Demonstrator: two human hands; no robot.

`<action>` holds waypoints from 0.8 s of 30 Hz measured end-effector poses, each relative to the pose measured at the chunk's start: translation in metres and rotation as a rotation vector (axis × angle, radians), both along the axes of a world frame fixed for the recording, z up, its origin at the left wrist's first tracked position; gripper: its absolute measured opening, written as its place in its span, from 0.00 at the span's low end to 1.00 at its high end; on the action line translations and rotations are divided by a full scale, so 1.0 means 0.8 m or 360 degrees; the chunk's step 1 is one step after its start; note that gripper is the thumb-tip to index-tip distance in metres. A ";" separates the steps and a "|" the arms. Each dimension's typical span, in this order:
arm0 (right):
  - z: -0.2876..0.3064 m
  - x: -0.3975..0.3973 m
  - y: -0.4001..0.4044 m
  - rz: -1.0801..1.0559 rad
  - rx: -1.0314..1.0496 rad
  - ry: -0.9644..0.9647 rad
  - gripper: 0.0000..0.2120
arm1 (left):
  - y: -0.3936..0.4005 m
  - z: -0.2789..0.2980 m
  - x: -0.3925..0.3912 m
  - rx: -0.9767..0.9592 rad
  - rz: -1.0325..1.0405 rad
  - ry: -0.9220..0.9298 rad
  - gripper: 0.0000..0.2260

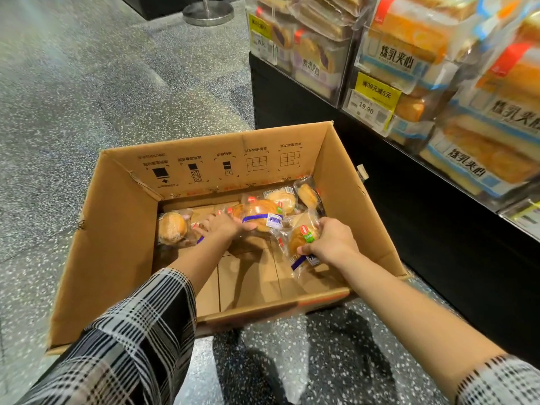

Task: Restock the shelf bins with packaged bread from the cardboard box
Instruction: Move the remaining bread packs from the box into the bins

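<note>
Hands are both reaching down into the open cardboard box (pixel 117 229), which is sitting on the speckled floor (pixel 73 97) just beside the black shelf base (pixel 409 214). The right hand (pixel 331 244) is curling its fingers and thumb around a clear-wrapped bun with a green label (pixel 302 236), holding it near the box's right wall, the wrist bent downward and the forearm running bare up to a plaid sleeve (pixel 502 381). The left hand (pixel 223 225) is lying over a packaged bun with a blue band (pixel 263 217) in the middle of the box; its fingers are bending onto the wrapper, though a real grip cannot be told. Its forearm is stretching forward out of the other plaid sleeve (pixel 131 340). More wrapped buns are lying along the far end of the box: one at the left (pixel 172 228) and two near the far right corner (pixel 295 198). Clear shelf bins (pixel 350 68) above the base are holding stacked sandwich bread packs (pixel 415 57) behind yellow price tags (pixel 377 90)
</note>
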State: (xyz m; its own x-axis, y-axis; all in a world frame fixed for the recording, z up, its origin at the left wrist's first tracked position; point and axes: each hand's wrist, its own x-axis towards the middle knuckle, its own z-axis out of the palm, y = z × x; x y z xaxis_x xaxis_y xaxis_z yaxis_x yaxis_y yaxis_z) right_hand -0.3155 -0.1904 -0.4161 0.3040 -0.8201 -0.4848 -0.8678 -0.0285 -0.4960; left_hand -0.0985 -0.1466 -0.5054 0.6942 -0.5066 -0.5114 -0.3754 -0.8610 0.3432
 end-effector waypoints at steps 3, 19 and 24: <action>0.005 -0.002 0.000 -0.0135 -0.0098 -0.0089 0.24 | 0.011 0.016 -0.005 -0.0373 -0.0084 0.0221 0.13; 0.139 -0.097 0.020 -0.0452 -0.0066 -0.1151 0.23 | 0.046 0.172 -0.094 -0.1433 -0.0225 0.1392 0.14; 0.195 -0.179 0.028 -0.0644 0.0053 -0.1572 0.25 | 0.030 0.213 -0.161 -0.1674 -0.0231 0.1730 0.17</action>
